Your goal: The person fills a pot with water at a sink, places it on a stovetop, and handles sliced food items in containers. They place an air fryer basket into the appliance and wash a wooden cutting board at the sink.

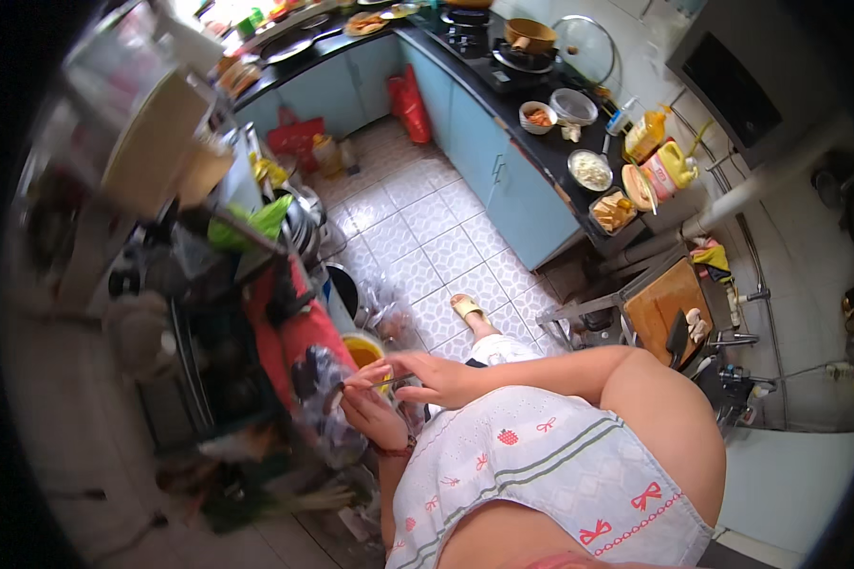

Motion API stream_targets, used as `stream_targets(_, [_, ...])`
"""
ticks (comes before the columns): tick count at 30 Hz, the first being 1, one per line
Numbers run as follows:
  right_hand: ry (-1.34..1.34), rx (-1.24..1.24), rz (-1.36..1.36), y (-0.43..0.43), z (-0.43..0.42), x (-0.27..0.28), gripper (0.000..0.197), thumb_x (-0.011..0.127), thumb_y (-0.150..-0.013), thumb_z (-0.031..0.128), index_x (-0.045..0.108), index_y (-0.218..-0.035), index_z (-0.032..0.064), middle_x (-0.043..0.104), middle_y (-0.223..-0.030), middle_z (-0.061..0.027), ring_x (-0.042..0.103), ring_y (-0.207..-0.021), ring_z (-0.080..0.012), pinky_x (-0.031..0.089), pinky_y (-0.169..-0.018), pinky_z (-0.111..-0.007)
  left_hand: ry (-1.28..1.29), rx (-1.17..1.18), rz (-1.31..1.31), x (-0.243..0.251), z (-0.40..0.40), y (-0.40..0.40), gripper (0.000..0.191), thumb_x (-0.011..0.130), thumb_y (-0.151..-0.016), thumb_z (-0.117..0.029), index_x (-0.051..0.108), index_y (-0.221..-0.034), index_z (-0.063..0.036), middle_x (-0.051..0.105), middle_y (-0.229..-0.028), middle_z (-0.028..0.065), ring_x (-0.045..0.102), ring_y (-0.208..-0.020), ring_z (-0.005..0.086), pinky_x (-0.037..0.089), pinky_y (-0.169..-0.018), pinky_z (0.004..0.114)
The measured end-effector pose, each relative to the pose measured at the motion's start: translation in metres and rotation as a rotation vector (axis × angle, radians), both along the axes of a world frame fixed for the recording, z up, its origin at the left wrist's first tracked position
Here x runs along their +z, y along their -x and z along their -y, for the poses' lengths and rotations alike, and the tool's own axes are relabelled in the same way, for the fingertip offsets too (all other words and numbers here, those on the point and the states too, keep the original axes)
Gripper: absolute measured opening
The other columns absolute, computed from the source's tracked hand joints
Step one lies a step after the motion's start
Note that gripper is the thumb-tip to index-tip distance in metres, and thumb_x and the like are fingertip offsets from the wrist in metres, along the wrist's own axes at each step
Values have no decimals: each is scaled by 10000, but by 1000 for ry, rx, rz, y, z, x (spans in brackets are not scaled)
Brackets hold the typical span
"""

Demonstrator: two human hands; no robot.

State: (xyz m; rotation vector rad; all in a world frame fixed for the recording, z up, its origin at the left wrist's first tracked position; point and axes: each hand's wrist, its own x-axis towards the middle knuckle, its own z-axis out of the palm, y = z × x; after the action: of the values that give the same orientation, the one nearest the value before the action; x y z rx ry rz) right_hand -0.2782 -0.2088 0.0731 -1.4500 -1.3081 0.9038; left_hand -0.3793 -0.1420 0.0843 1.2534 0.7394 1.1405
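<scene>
My left hand (378,421), with a bracelet at the wrist, is raised in front of my body at the lower middle. Its fingertips meet around something small and dark that is mostly hidden. My right hand (438,378) reaches across from the right, its fingers closed on a thin metal tool (393,382), perhaps a small knife, that points to the left fingertips. Beyond the fingers stands a yellow-rimmed bucket (363,348). A clear plastic bag with dark contents (320,377) hangs or lies just left of my hands.
A black counter (494,107) holds a pan (530,35), a bowl of orange food (537,117), a bowl of white food (590,171) and bottles. At the right, a wooden cutting board (665,309) carries a cleaver (677,338) and pale pieces. Crowded shelving (256,235) stands at the left.
</scene>
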Motion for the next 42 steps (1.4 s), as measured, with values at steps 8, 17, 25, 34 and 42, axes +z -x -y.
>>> stream_targets(8, [70,-448,-46,-164,8,-66,194,384,-819,173,512,-893,49,556,-722,-133,549,-678,-269,423,-611,-337,260,-530,-267,-39,-42,-163,408,366,-863,-231,260,-1203,-33,445,-1106,106,477,-943,156,383,-735,249])
stream_targets(17, [843,-1258,973,-486,16,-108,154,355,-800,134,463,-741,41,587,-633,-102,596,-589,-240,482,-502,-343,264,-726,-385,-49,-36,-274,443,446,-802,-53,264,-1206,-55,450,-1077,118,513,-891,174,398,-706,234])
stream_targets(25, [1081,-1258,546,-540,-2,-162,229,362,-805,129,549,-783,-1,597,-757,-143,597,-670,-261,485,-534,-347,353,-542,-542,-67,-60,-261,323,433,-821,-100,375,-1132,-36,532,-974,89,535,-826,143,403,-684,218])
stream_targets(34, [529,-1697,-128,-562,38,-234,440,298,-842,339,545,-815,-24,573,-771,-182,527,-800,-332,411,-691,-407,435,-625,-561,-64,-56,-267,272,419,-829,-104,420,-1089,-25,545,-958,71,522,-815,119,388,-689,207])
stream_targets(42, [885,-1405,162,-647,43,-238,344,391,-795,253,577,-835,-34,560,-843,-221,531,-832,-340,418,-703,-401,483,-590,-613,-75,-49,-261,246,408,-832,-101,449,-1059,-16,553,-928,64,520,-801,108,394,-689,215])
